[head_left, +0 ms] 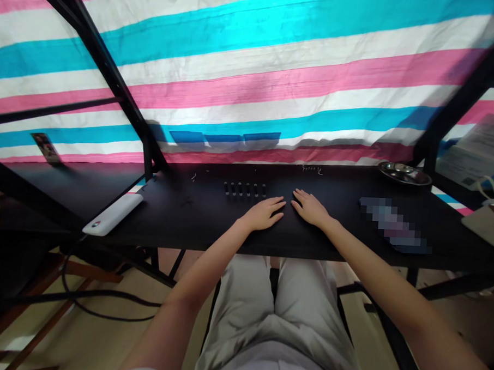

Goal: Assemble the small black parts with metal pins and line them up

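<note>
My left hand (265,213) lies flat, palm down, on the black table (212,221), fingers stretched out and holding nothing. My right hand (310,208) rests flat beside it, also palm down and empty, with the fingertips of both hands almost touching. Just beyond my left hand stands a short row of several small dark upright pieces (245,189). A few tiny metal bits (312,169) lie farther back near the table's far edge.
A white power bank (113,214) with a cable lies at the table's left edge. A metal dish (404,173) sits at the back right. A blurred-out flat object (393,224) lies right of my hands. Black frame bars (108,70) and a striped cloth (252,70) stand behind.
</note>
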The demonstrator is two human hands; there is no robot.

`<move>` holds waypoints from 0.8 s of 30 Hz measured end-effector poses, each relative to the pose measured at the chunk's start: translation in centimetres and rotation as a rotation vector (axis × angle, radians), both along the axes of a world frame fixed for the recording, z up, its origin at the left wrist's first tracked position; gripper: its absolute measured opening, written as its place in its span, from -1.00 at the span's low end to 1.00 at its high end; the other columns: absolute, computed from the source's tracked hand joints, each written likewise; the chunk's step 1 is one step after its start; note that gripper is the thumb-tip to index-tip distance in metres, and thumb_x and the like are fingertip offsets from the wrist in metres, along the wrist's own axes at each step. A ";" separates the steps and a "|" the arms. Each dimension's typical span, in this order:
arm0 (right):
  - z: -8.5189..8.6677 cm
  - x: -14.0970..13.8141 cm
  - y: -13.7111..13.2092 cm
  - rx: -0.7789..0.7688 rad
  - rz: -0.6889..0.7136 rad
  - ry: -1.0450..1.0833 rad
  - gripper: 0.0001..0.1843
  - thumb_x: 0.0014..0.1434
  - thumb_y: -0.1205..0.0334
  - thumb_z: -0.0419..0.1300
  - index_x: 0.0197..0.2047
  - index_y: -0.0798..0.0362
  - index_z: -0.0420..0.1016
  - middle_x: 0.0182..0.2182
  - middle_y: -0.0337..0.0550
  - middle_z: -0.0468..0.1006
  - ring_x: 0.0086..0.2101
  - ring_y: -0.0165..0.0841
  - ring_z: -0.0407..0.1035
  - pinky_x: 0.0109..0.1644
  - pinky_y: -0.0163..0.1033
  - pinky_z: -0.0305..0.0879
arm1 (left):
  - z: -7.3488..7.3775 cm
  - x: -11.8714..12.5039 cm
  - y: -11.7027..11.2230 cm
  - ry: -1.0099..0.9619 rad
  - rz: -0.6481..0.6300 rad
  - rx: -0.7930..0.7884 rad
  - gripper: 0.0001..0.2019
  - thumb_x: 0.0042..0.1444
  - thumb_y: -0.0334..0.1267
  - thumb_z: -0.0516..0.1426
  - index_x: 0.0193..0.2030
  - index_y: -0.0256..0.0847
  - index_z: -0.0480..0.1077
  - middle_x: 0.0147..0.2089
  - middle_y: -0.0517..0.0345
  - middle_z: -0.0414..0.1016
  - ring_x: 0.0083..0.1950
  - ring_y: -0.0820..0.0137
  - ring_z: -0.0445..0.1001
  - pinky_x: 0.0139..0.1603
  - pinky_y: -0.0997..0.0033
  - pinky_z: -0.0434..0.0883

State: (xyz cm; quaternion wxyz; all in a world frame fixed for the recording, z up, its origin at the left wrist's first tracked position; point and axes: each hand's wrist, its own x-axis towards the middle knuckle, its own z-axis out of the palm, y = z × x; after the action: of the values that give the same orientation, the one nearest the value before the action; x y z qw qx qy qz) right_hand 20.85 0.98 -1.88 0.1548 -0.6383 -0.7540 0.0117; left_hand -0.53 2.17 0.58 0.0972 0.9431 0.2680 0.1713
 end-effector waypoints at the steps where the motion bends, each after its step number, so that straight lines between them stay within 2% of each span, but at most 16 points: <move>1: -0.1 -0.1 0.1 -0.032 -0.007 -0.002 -0.44 0.27 0.06 -0.18 0.26 0.11 0.16 0.26 -0.02 0.11 0.24 -0.21 -0.03 0.26 0.00 -0.07 | -0.1 0.1 0.1 0.048 0.020 -0.020 -0.55 0.24 -0.11 -0.11 0.23 -0.20 0.18 0.32 -0.01 0.11 0.32 0.31 0.09 0.31 0.24 0.07; 4: -0.1 -0.4 0.2 -0.080 -0.008 -0.012 -0.43 0.28 0.07 -0.22 0.29 0.08 0.09 0.28 -0.04 0.05 0.26 -0.23 -0.09 0.28 0.04 -0.12 | -0.3 0.3 0.2 0.141 0.069 -0.072 -0.52 0.27 -0.09 -0.18 0.29 -0.17 0.09 0.36 0.02 -0.01 0.38 0.30 -0.03 0.35 0.17 -0.04; 7: 0.1 -0.4 0.1 -0.091 -0.006 -0.012 -0.42 0.28 0.07 -0.23 0.30 0.08 0.07 0.28 -0.05 0.04 0.26 -0.25 -0.11 0.28 0.04 -0.14 | -0.2 0.3 0.2 0.159 0.079 -0.109 -0.50 0.27 -0.07 -0.18 0.30 -0.15 0.05 0.37 0.05 -0.05 0.39 0.32 -0.07 0.35 0.16 -0.07; 16: 0.5 -0.6 -0.1 -0.114 -0.015 -0.007 -0.42 0.28 0.09 -0.22 0.30 0.13 0.07 0.28 -0.04 0.04 0.26 -0.24 -0.11 0.28 0.05 -0.15 | -0.4 0.3 0.6 0.092 0.087 -0.143 -0.54 0.25 -0.12 -0.14 0.26 -0.15 0.14 0.35 0.09 0.02 0.37 0.36 -0.02 0.35 0.22 -0.04; 24: 0.4 -0.6 -0.1 -0.088 -0.011 -0.012 -0.44 0.28 0.10 -0.22 0.29 0.08 0.10 0.28 -0.03 0.06 0.26 -0.23 -0.09 0.27 0.06 -0.12 | -0.6 0.2 0.8 0.071 0.084 -0.147 -0.54 0.25 -0.11 -0.13 0.25 -0.14 0.15 0.35 0.09 0.04 0.37 0.36 0.00 0.35 0.20 -0.04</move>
State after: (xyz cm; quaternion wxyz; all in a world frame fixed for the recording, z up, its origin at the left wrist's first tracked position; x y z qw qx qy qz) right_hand 20.29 0.86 -1.45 0.1222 -0.6487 -0.7501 0.0399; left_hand -0.30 2.93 -0.03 0.1492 0.9268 0.3225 0.1217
